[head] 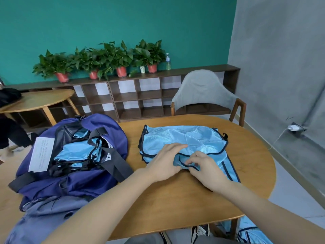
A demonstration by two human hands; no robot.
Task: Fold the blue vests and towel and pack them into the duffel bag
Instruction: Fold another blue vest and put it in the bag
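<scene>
We see an oval light-wood table (175, 205). At its 9 o'clock side sits a dark-blue fabric duffel bag (73, 178), open at the top, with folded light-blue vests (75, 152) inside under its black webbing straps (112, 161). At the table's centre, toward 12 o'clock, lies a light-blue mesh vest with dark trim (182, 140), partly folded. Our left hand (165, 164) rests on its near edge, fingers straight and together, pressing the fabric flat. Our right hand (205, 171), just beside it at 3 o'clock, pinches a fold of trimmed edge with curled fingers.
</scene>
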